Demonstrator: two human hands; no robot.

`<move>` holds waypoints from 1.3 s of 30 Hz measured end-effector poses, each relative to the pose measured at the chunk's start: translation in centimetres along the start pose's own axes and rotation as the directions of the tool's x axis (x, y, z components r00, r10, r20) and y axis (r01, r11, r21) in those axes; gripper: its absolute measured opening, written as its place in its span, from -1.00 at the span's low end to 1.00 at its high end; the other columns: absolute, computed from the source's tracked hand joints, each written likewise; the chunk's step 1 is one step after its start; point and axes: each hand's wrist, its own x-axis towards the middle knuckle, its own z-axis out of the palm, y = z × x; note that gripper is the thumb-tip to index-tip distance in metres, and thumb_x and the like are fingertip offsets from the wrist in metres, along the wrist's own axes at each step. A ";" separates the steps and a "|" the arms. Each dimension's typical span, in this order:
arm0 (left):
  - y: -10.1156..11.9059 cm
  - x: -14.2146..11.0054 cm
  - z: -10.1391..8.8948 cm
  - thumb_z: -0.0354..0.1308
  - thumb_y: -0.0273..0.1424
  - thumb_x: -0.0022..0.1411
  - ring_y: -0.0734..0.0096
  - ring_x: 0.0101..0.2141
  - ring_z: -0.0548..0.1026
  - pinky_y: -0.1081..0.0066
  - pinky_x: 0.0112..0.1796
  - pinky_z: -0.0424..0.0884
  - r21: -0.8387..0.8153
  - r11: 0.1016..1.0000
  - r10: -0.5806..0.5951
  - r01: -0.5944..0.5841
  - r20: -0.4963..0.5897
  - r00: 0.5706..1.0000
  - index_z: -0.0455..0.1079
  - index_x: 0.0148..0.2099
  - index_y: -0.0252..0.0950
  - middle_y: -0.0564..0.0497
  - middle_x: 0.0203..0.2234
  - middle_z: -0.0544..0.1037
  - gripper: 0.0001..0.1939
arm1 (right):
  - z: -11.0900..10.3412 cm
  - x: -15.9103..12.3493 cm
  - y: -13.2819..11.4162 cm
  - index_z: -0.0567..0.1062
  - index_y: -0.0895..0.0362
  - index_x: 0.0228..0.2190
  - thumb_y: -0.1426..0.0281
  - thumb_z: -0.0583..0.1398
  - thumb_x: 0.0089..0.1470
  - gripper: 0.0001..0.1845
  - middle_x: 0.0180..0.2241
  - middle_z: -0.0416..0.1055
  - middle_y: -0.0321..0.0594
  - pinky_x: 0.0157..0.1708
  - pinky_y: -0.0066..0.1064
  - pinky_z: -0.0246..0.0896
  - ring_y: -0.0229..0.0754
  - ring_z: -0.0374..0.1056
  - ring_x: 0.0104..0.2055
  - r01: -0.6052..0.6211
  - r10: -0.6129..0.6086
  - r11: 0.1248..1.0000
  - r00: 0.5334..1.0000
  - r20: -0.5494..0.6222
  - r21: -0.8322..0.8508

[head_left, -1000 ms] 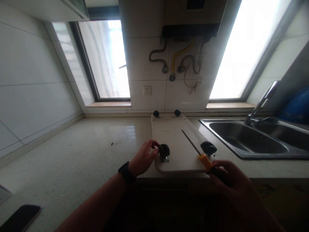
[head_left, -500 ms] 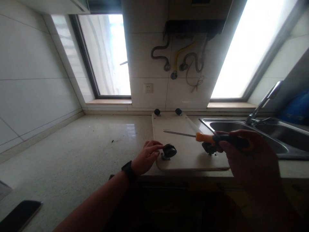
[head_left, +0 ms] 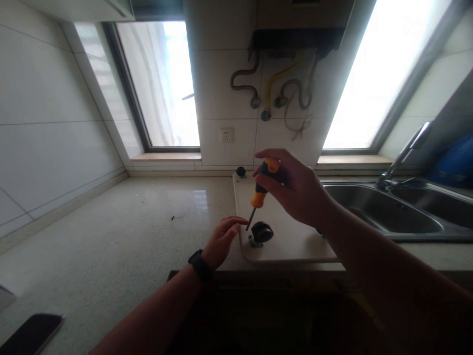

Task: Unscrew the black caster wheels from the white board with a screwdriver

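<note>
With apparent screw work in hand, a screwdriver [head_left: 257, 198] is clamped by the right hand [head_left: 297, 187] beside a caster [head_left: 262, 231]; tip alignment seems needed. The left hand's [head_left: 219, 240] grip cannot be judged.

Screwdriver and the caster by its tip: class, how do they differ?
The screwdriver is long and slim; the caster, squat and rounded. The screwdriver's handle is yellow and black; the caster's wheel, black. The screwdriver slants downward; the caster sits on the board. Both show black.
</note>
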 end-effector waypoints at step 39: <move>0.6 0.1 0.9 0.29 -0.30 0.34 0.20 -0.10 0.56 0.19 0.02 0.45 0.052 0.999 -0.012 0.012 -0.001 1.000 0.66 -0.06 -0.21 -0.13 -0.14 0.59 -0.80 | 1.5 0.7 0.9 0.49 0.02 -0.16 0.12 0.38 0.08 -0.63 -0.47 0.40 -0.37 -0.41 -0.37 0.18 -0.27 0.27 -0.48 -0.085 0.075 0.910 0.996 -0.039 -0.407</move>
